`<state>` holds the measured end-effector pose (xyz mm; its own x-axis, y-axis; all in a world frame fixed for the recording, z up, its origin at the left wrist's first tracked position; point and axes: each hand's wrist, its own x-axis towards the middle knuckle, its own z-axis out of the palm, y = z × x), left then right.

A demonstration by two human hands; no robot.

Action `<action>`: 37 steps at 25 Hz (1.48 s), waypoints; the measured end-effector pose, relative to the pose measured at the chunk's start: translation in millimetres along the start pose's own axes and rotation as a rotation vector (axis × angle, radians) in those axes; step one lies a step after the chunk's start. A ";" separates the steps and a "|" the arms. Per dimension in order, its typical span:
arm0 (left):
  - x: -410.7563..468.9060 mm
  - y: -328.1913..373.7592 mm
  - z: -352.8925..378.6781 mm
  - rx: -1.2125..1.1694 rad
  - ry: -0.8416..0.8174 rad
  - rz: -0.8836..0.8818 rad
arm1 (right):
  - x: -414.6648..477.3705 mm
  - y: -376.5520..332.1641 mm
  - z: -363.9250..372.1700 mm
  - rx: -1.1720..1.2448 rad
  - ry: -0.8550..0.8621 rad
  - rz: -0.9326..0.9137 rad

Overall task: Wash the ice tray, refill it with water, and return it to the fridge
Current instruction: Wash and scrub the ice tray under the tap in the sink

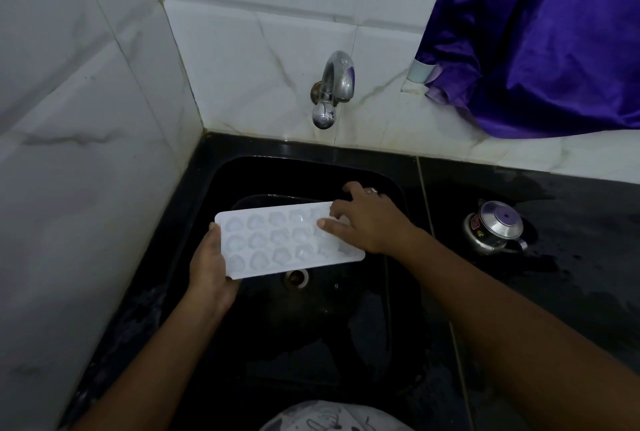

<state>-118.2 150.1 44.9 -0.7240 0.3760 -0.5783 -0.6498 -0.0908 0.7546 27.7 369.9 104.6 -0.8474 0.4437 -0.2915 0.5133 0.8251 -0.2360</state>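
The tiled wall closes off the left side and meets the back wall at a corner just behind the sink. The left hand grips the tray by its left short end, thumb on top of the rim and palm beneath. This end hangs near the sink's left wall. The tray is held over the basin with its cups up, its front edge above the drain, and it sits lower than and in front of the tap.

The right hand lies on the tray's right end, thumb and forefinger flat on the cups. Its other fingers reach past the far edge, and I cannot tell whether they hook it. Dark basin shows between this end and the sink's right rim. Further right, a steel pot stands alone on the wet counter. A purple cloth hangs above it.
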 end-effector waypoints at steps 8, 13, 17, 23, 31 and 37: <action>-21.0 -2.5 5.5 -0.042 0.047 0.022 | -7.0 4.7 6.7 0.765 -0.017 0.112; -40.9 -16.6 9.5 -0.038 0.053 0.035 | -20.6 18.7 -1.9 -0.232 0.104 -0.187; -51.1 -19.8 8.1 -0.081 0.071 0.044 | -26.2 16.7 11.6 0.293 0.081 -0.084; -51.7 -16.2 -0.2 -0.046 0.058 0.032 | -26.2 12.4 8.9 0.488 0.052 -0.008; -10.9 7.4 -2.7 0.001 -0.012 0.032 | -4.3 -10.6 13.7 0.348 0.091 0.029; 12.9 14.3 -1.4 0.016 -0.051 -0.004 | 7.1 -9.1 4.7 0.272 0.100 0.108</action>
<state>-137.2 152.3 47.8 -0.7083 0.4227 -0.5654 -0.6490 -0.0746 0.7572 17.7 363.9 100.3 -0.7881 0.5674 -0.2385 0.6072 0.6534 -0.4520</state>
